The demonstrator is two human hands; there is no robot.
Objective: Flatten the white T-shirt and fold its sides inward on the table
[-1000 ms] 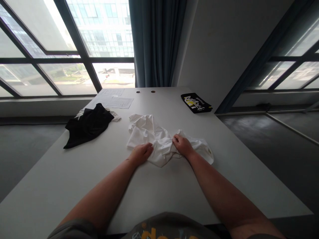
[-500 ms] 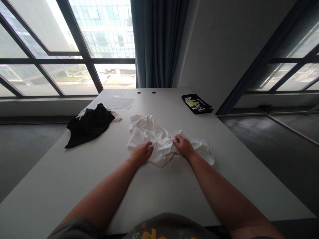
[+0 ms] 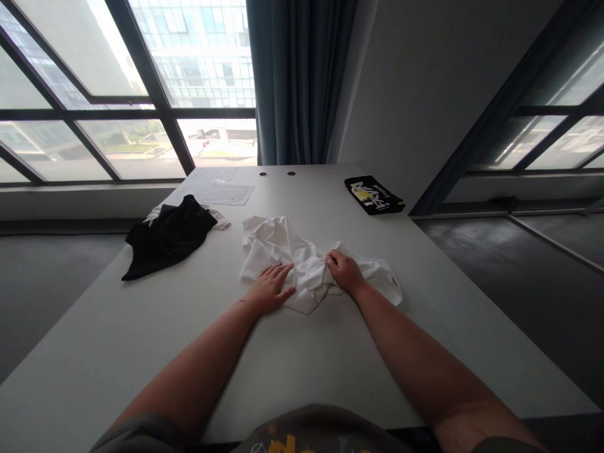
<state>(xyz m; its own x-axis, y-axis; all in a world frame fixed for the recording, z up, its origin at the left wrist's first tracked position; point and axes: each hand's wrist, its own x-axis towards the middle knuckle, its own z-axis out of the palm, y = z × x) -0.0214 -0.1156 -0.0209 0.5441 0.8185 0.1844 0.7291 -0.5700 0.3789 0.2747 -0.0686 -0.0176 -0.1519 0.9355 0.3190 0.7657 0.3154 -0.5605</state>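
A crumpled white garment, which looks like a T-shirt [image 3: 309, 264], lies spread in folds on the table in front of me. My left hand [image 3: 271, 288] rests on its near left part with the fingers stretched out and the thumb apart. Bunched cloth near the garment's middle is pinched in my right hand [image 3: 344, 272], whose fingers are closed. To the right of that hand the cloth trails off to a hemmed, open edge. Folds hide the garment's full shape.
A black garment [image 3: 172, 236] lies in a heap over white cloth at the left table edge. Papers [image 3: 231, 194] lie behind it. A folded black item with white and yellow print [image 3: 372, 195] sits at the back right of the white table [image 3: 302, 371].
My left hand has opened from a loose curl to outstretched fingers on the cloth. My right hand still grips the garment, which has shifted slightly left and away from me at its right end.
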